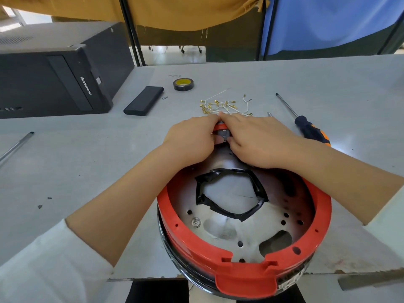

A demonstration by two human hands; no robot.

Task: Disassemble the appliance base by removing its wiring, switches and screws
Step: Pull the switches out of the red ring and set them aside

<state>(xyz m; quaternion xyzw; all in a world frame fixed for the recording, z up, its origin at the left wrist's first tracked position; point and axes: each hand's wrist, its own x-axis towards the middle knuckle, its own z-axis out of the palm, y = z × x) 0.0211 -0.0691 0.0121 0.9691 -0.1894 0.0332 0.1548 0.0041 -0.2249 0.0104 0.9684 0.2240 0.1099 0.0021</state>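
A: Item one, the appliance base (244, 228): round, red-rimmed, metal floor with holes, lower centre of the frame, overhanging the near edge of the grey table (87, 171). Black tape (229, 191) rings its central opening.

B: Hands?

A: Both at the base's far rim. The left hand (192, 141) and the right hand (255, 141) have fingers curled round a small grey part (223, 134) (possibly a switch; mostly hidden) between them.

B: Beyond that?

A: Loose white wires with brass terminals (223, 106), just above the hands. A black-and-orange screwdriver (306, 125) to the right. Black tape roll (183, 84) at upper centre, a flat black case (144, 103) beside it, a black computer tower (54, 79) at upper left. A metal rod (17, 145) at the left edge.
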